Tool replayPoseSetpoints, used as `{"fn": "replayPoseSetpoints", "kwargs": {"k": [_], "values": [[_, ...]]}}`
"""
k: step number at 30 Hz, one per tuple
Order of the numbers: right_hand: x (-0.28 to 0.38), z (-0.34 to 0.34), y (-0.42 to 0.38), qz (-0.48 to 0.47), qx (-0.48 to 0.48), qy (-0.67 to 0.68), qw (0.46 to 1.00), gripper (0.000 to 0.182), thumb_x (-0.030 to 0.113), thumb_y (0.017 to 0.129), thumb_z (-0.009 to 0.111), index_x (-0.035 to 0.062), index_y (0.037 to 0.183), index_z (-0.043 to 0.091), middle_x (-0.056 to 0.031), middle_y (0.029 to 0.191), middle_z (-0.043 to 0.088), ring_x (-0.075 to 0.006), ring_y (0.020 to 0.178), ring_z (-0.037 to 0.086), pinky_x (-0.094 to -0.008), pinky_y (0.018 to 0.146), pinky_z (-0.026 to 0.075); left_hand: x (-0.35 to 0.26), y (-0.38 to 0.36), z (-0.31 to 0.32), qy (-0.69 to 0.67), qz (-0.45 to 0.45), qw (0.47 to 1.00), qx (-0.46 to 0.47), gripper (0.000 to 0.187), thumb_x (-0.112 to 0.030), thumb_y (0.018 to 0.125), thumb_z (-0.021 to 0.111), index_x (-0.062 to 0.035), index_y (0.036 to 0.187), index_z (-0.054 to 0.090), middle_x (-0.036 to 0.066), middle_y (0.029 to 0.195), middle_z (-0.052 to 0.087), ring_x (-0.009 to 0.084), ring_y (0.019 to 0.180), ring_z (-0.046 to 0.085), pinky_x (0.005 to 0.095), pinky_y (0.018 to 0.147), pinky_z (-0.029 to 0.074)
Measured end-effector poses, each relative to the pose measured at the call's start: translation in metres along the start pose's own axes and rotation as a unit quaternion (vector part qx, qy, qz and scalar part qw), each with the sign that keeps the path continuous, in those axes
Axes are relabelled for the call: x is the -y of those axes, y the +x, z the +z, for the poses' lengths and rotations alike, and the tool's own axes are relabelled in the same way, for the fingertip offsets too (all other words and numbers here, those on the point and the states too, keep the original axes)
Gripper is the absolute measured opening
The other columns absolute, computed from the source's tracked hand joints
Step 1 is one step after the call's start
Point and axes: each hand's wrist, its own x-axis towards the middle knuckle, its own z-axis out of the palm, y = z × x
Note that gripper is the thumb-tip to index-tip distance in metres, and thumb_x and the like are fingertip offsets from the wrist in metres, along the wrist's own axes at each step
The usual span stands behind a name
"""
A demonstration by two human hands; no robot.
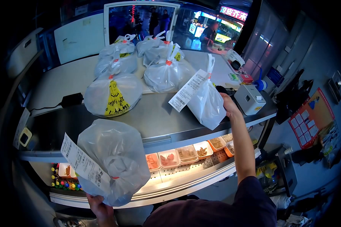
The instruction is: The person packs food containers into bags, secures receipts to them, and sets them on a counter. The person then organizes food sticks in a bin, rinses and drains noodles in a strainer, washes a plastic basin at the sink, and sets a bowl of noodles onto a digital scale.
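Observation:
In front of the counter, my left hand [98, 206] supports a large white plastic takeaway bag [130, 155] from below at its near edge. A long printed receipt [85, 164] hangs on that bag's left side. My right hand [229, 105] grips the side of a smaller plastic takeaway bag [207, 104] at the counter's right, its fingers partly hidden behind it. This bag stands tall with its handles tied up, and a receipt [187, 90] sticks out to its left. Between the hands, farther back, sits a round bag with yellow print [113, 94].
Several tied bags [165, 75] stand at the back of the counter [155, 113]. A white label printer [250, 99] is at the right, a black power adapter [72, 100] at the left. Below, a lit case holds food trays [168, 158]. A person [209, 34] is outside the window.

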Motion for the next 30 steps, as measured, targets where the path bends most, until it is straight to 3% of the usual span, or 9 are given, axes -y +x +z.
{"fn": "replayPoseSetpoints", "kwargs": {"k": [9,14,15,16,18,21,23,26,30], "values": [[-0.006,-0.006,0.006,-0.007,0.005,-0.002,1.0,0.02,0.011,0.097,0.055,-0.0038,0.108,0.063,-0.015,0.097,0.07,-0.0185,0.08,0.072,-0.032,0.072,0.061,0.001,0.009,0.004,0.01,-0.001,1.0,0.01,0.078,-0.011,0.064,0.06,0.0073,0.137,0.037,0.021,0.125,0.056,0.0331,0.113,0.058,0.0438,0.104,0.045],[-0.022,0.045,-0.03,-0.056,-0.144,0.009,0.988,0.025,0.009,0.096,0.05,-0.0035,0.115,0.06,-0.0132,0.104,0.069,-0.0194,0.088,0.071,-0.0316,0.068,0.058,-0.007,0.014,0.0,0.001,0.015,1.0,-0.001,0.079,-0.012,0.063,0.058,0.0076,0.137,0.037,0.022,0.123,0.056,0.0345,0.11,0.06,0.0461,0.098,0.05],[-0.022,0.056,-0.043,-0.009,-0.169,-0.016,0.985,0.026,0.008,0.096,0.05,-0.0043,0.118,0.055,-0.0157,0.106,0.067,-0.0213,0.085,0.07,-0.0348,0.069,0.06,-0.009,0.015,-0.003,-0.007,0.011,1.0,0.007,0.08,-0.013,0.063,0.057,0.0076,0.137,0.037,0.022,0.123,0.056,0.0351,0.108,0.06,0.0471,0.095,0.051],[-0.022,0.067,-0.052,-0.008,-0.126,0.021,0.992,0.027,0.008,0.095,0.052,-0.0054,0.118,0.053,-0.017,0.105,0.067,-0.0226,0.086,0.07,-0.0367,0.07,0.061,-0.014,0.017,-0.006,-0.008,0.017,1.0,0.001,0.08,-0.013,0.063,0.057,0.0076,0.137,0.037,0.022,0.123,0.056,0.0351,0.108,0.06,0.0471,0.095,0.051],[-0.023,0.083,-0.048,-0.004,-0.077,0.061,0.995,0.027,0.007,0.094,0.053,-0.0065,0.118,0.051,-0.0183,0.104,0.067,-0.0238,0.086,0.07,-0.0385,0.071,0.062,-0.028,0.02,-0.006,0.019,0.0,0.995,0.094,0.074,-0.013,0.07,0.058,0.0044,0.139,0.039,0.018,0.124,0.058,0.0326,0.113,0.059,0.0447,0.1,0.048],[-0.03,0.108,-0.027,-0.026,-0.074,0.117,0.99,0.028,0.004,0.095,0.053,-0.0103,0.118,0.049,-0.021,0.106,0.066,-0.0276,0.089,0.07,-0.0399,0.077,0.063,-0.037,0.026,0.011,0.044,0.032,0.996,0.075,0.073,-0.016,0.071,0.057,0.0039,0.139,0.039,0.018,0.124,0.058,0.0319,0.11,0.061,0.0428,0.096,0.05],[-0.032,0.126,-0.012,-0.039,-0.069,0.205,0.976,0.02,0.003,0.096,0.051,-0.0115,0.11,0.046,-0.0218,0.103,0.064,-0.0305,0.082,0.071,-0.0403,0.078,0.063,-0.042,0.038,0.012,0.03,0.034,0.997,0.067,0.064,-0.022,0.075,0.054,0.0043,0.133,0.046,0.017,0.118,0.062,0.0296,0.103,0.064,0.0401,0.091,0.053],[-0.04,0.133,-0.003,-0.046,-0.066,0.226,0.971,0.018,0.001,0.096,0.052,-0.0102,0.108,0.047,-0.0226,0.105,0.063,-0.0303,0.087,0.071,-0.0403,0.082,0.062,-0.058,0.054,0.012,0.018,0.035,0.999,-0.028,0.043,-0.027,0.086,0.045,0.0023,0.113,0.061,0.013,0.097,0.069,0.0254,0.091,0.068,0.039,0.086,0.055],[-0.048,0.121,-0.012,-0.078,-0.096,0.208,0.97,0.018,0.002,0.095,0.054,-0.008,0.108,0.047,-0.0223,0.106,0.063,-0.0288,0.087,0.07,-0.0386,0.082,0.062,-0.095,0.069,0.015,0.05,0.054,0.997,0.007,0.035,-0.03,0.096,0.042,-0.0027,0.105,0.062,0.012,0.1,0.068,0.0235,0.095,0.067,0.0399,0.09,0.053]]}}
